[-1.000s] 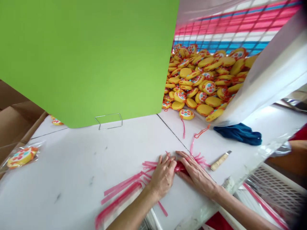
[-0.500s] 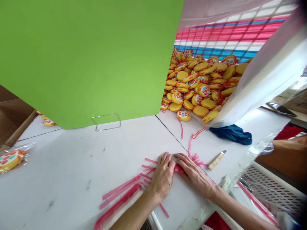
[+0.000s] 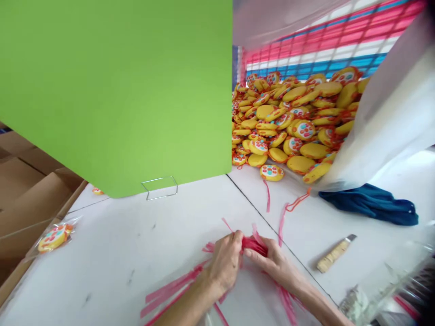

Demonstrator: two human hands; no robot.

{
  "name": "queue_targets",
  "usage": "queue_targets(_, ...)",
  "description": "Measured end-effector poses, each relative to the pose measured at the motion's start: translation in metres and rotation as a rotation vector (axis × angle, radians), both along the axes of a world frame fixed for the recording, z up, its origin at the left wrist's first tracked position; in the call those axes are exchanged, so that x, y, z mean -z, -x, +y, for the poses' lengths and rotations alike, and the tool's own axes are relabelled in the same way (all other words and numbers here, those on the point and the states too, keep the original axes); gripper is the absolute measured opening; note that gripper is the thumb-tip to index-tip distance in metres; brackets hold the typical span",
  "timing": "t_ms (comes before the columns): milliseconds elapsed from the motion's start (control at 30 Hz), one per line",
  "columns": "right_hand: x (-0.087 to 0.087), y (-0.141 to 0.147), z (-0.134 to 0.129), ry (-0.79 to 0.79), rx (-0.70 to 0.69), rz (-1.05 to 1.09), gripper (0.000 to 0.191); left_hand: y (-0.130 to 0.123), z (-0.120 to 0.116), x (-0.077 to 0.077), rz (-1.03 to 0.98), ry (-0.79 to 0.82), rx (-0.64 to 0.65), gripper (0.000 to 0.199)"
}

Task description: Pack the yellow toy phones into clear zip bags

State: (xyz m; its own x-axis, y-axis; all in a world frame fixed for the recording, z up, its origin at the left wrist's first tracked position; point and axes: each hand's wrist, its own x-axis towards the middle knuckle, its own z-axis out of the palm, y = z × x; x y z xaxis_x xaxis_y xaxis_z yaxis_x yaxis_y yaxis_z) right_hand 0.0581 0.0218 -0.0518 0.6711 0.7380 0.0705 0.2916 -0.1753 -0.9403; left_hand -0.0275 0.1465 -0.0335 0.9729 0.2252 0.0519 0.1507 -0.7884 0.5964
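- Head view, hands: left hand [image 3: 227, 260] clenched on the left end of the pink strip bundle [image 3: 254, 246], knuckles up
- Right hand [image 3: 280, 265] has the right end, thumb across the near side, fingers behind; bundle spans the gap between the two hands, just above the white table [image 3: 136, 235]
- Strip ends poke out past both hands; more pink strips fan out under the right wrist, others lie beside and under the left forearm
- Right of the hands: cutter [image 3: 336, 253] with tan handle flat on the table, blade pointing away, touching neither hand
- Beyond it: dark blue cloth [image 3: 370, 203], crumpled, next to the foot of the clear plastic sheet [image 3: 384, 117]
- Far right: heap of yellow discs [image 3: 288, 122] with spotted faces, mesh grid [image 3: 322, 54] behind; one single disc [image 3: 271, 172] at the front of the heap, short pink strip near it
- Orange loop [image 3: 297, 201] between heap and hands, touching another pink strip
- Left: big green panel [image 3: 118, 90] upright, wire bracket [image 3: 159, 188] at its lower edge
- Far left: bagged disc [image 3: 55, 237] by the cardboard box [image 3: 30, 194]
- Lower right corner is blurred, looks like clear wrap over the table edge, can't be sure
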Motion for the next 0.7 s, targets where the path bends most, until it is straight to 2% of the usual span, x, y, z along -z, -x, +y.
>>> queue_targets(67,-0.002,0.002,0.006,-0.09,0.05,0.19,0.032,-0.004,-0.001,-0.003,0.003,0.027,-0.008,0.02)
queue_targets(167,0.002,0.005,0.016,-0.249,0.171,0.398,0.041,-0.009,-0.008,-0.007,-0.001,0.065,-0.027,0.029)
queue_targets(267,0.006,0.006,0.025,-0.365,0.263,0.551,0.038,-0.015,-0.014,-0.012,-0.022,0.291,-0.043,0.032)
queue_targets(367,0.002,0.005,0.03,-0.446,0.282,0.69,0.029,-0.019,-0.017,-0.016,-0.068,0.568,-0.028,0.03)
queue_targets(500,-0.005,0.001,0.03,-0.563,0.316,0.815,0.036,-0.02,-0.017,-0.015,-0.006,0.814,-0.07,0.019)
queue_targets(633,-0.005,-0.007,0.025,-0.608,0.377,0.851,0.045,-0.016,-0.013,-0.009,0.168,0.839,-0.13,0.032)
queue_targets(700,-0.003,-0.011,0.022,-0.601,0.405,0.839,0.046,-0.014,-0.009,-0.007,0.203,0.852,-0.189,0.029)
